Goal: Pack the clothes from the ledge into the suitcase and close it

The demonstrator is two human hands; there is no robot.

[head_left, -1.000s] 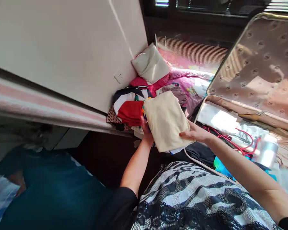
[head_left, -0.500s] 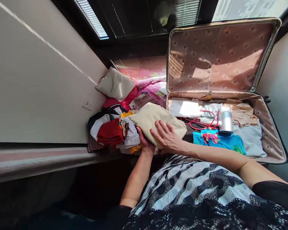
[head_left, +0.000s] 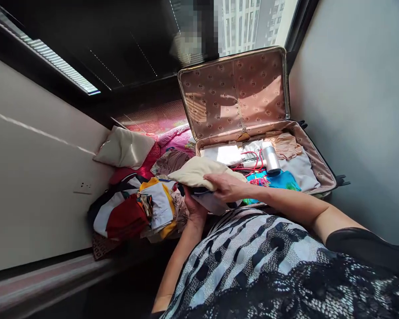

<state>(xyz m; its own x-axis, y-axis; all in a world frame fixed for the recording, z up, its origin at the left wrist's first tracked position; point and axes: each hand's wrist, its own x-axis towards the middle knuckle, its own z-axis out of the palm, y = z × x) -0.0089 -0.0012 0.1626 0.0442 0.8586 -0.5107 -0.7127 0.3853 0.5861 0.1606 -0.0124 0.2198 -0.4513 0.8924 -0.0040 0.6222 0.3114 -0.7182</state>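
A folded cream garment (head_left: 196, 172) lies on top of a small stack of folded clothes held between my hands, just left of the open suitcase (head_left: 322, 166). My left hand (head_left: 194, 208) supports the stack from underneath with fingers curled up around it. My right hand (head_left: 226, 186) presses down on the cream garment from above, fingers closed over its near edge. Under the cream piece a dark and a white layer show.
The suitcase's lid (head_left: 234, 95) stands upright; inside lie a white folded cloth (head_left: 223, 154), a silver hair dryer (head_left: 271, 159) with red cord, and a blue printed garment (head_left: 279, 180). A pile of coloured clothes (head_left: 133, 212) sits left. A cream pillow (head_left: 124, 148) rests against the wall.
The view has swung up and right. My hands have lowered the cream garment stack slightly toward me; my right hand shifted from lying flat to gripping its near edge.
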